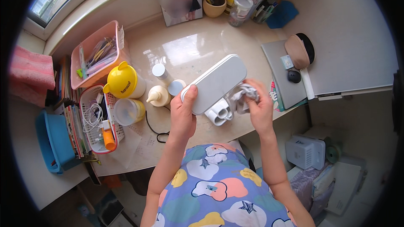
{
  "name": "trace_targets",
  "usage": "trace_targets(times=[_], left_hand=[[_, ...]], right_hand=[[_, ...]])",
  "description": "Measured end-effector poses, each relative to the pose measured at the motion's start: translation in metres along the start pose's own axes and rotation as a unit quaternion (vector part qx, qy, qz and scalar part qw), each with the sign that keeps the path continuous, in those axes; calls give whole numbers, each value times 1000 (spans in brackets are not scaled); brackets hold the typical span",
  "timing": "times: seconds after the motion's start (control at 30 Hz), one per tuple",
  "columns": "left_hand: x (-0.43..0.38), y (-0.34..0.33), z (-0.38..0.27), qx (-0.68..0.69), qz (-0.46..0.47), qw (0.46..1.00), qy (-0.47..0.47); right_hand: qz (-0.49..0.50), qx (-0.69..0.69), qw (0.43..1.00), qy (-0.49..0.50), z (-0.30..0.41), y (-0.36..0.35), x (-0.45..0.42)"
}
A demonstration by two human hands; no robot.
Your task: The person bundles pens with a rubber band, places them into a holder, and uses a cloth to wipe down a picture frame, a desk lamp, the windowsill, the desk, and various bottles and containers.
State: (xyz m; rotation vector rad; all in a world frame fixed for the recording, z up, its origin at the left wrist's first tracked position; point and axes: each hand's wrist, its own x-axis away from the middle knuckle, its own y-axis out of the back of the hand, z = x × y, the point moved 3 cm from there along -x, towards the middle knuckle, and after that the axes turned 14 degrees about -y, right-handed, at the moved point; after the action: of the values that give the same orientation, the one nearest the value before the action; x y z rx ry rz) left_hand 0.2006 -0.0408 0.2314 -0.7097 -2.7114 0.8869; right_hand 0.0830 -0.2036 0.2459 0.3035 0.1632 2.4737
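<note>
My left hand (184,113) grips the near end of a long, round-ended white object with a flat grey face (217,82), its thumb pressed on that face. The object is tilted over the desk. My right hand (261,105) pinches a crumpled pale grey cloth (242,96) beside the object's right edge. Below that edge is a white plastic part with round openings (220,112); whether it is joined to the object cannot be told. Left of the object stand a cream pump bottle (158,96), a bottle with a pale cap (160,71) and a blue-topped round container (176,87).
On the left are a pink bin (96,83), a yellow-lidded canister (123,80), a clear tub (126,112) and a basket with cables (118,137). A black cord (151,127) lies nearby. A laptop (282,82) with a mouse (294,76) and case (295,50) lies right.
</note>
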Motion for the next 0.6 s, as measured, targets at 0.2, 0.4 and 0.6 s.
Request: trace_targets(times=[0.2, 0.4, 0.6], left_hand=[[-3, -12, 6, 16, -12, 999, 31], [-2, -1, 18, -1, 7, 1000, -11], [15, -19, 9, -122, 39, 988, -91]], right_hand=[[-219, 228, 921, 226, 40, -12, -4], [-31, 222, 903, 366, 34, -68, 21], [-105, 216, 934, 264, 44, -29, -17]])
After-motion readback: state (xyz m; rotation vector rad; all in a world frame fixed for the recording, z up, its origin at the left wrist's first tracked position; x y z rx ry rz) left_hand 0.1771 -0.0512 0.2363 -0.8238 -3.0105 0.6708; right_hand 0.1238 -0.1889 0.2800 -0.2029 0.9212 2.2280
